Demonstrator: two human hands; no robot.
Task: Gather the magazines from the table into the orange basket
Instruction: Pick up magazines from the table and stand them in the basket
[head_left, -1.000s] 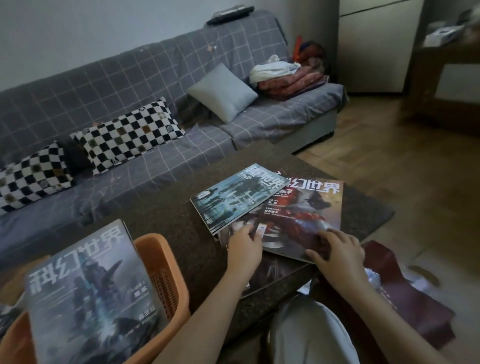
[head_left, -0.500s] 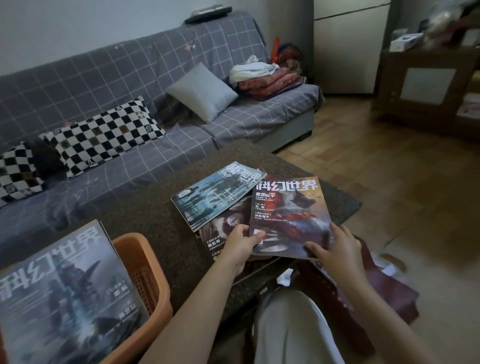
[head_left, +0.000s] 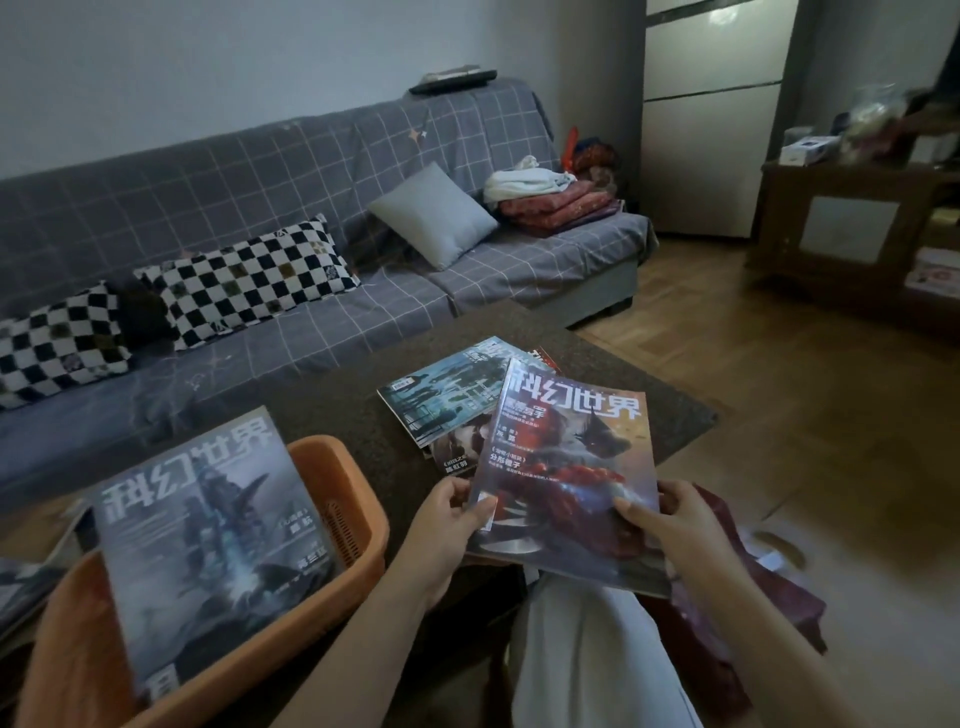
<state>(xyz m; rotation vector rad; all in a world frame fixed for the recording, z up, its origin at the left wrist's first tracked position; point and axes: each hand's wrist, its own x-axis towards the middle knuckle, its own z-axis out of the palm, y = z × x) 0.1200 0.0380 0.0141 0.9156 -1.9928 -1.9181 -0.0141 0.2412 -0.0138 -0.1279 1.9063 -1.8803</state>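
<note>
Glossy red magazine (head_left: 571, 467) in both hands (head_left: 452, 519)

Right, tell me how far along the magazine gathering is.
Done: one grey-blue magazine already stands in the orange basket. In hand: the left hand and right hand hold the red-cover magazine by its near corners, lifted off the table. Left: the teal magazine and at least one more beneath it, partly hidden, remain on the table.
</note>
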